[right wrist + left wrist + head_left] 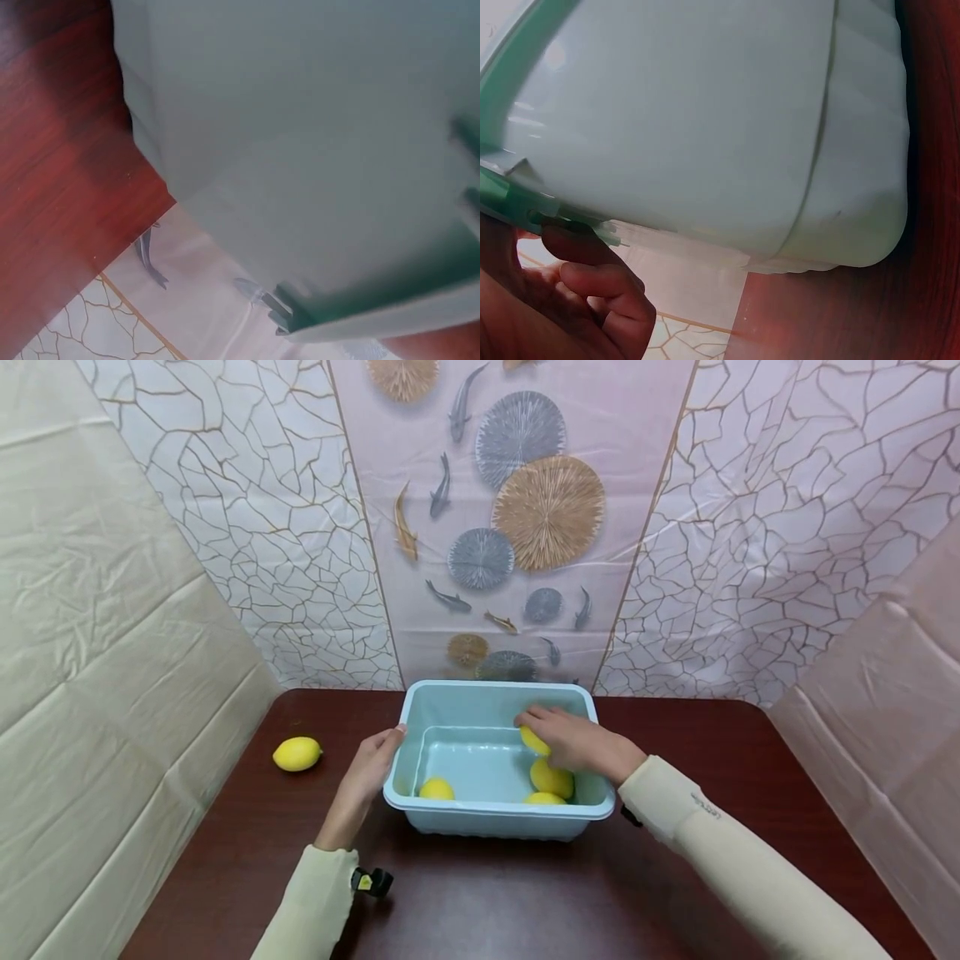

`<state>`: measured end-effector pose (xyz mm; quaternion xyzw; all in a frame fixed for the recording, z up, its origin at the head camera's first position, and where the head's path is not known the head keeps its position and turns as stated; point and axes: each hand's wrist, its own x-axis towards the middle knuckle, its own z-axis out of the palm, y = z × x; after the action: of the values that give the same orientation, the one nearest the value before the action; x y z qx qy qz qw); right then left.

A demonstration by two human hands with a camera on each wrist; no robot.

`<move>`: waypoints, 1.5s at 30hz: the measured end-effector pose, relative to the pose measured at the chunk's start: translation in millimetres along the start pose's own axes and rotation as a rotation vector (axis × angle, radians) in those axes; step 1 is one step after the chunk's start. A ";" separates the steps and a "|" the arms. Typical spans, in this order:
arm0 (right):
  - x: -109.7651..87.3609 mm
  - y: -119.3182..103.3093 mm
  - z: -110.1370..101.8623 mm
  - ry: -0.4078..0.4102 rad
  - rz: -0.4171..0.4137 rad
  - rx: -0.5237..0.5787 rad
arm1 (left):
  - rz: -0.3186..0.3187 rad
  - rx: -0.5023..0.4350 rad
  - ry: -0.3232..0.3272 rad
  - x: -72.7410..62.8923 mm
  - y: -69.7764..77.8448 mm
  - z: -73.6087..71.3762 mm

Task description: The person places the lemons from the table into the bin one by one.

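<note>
Head view: three lemons (552, 778) in basin (498, 808), one lemon (297, 753) left outside.
Right hand (576, 742) grips another lemon (534, 741) within; left hand (367, 767) clamps rim.

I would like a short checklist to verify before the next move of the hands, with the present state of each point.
1. Left hand steadying the basin: ok, it grips the left rim.
2. Basin upright on the table: ok.
3. Right hand holding a lemon: ok, the held lemon is inside the basin.
4. Held lemon apart from the lemon below it: cannot tell, fingers hide the gap.
5. All lemons inside the basin: not ok, the loose lemon lies on the table, to the left.
</note>
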<state>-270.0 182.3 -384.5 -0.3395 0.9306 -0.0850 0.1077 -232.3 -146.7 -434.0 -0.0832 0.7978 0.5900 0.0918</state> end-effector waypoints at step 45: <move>17.8 2.1 12.3 -0.181 0.164 -0.276 | 0.002 -0.022 0.002 -4.2 3.5 0.3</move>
<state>-281.5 171.3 -399.3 -0.2802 0.9444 0.0835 0.1502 -229.1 -145.3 -429.8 -0.0840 0.7913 0.5989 0.0894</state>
